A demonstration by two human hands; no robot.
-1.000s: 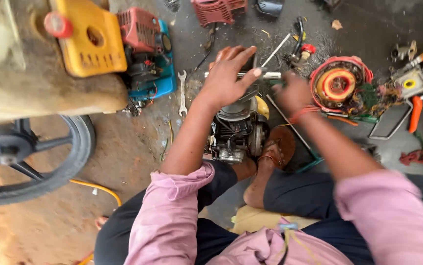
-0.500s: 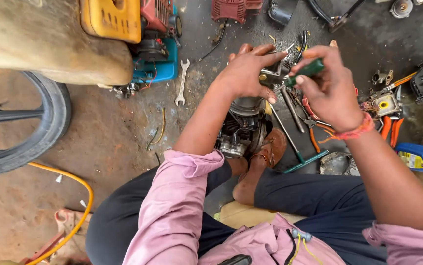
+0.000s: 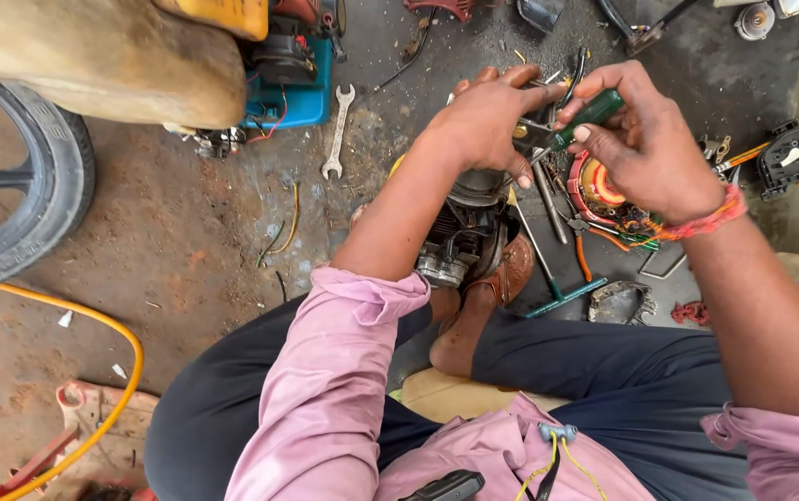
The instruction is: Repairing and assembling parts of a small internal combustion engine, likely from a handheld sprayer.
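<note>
A small grey engine (image 3: 463,234) stands on the floor between my feet. My left hand (image 3: 485,122) rests over its top, fingers curled on a metal part there. Just to the right, my right hand (image 3: 641,139) grips a green-handled screwdriver (image 3: 585,119), its tip pointing left toward my left hand. What lies under my left palm is hidden.
A spanner (image 3: 336,132) lies on the dirt floor to the left. A blue and yellow machine (image 3: 279,65) sits at the top left beside a tyre (image 3: 19,213). A red coil part (image 3: 599,190), pliers (image 3: 580,246) and loose tools lie right. A yellow hose (image 3: 103,371) curves at the lower left.
My right hand reached to the tools on the right, picked up the green-handled screwdriver and brought it beside my left hand. The view has moved closer.
</note>
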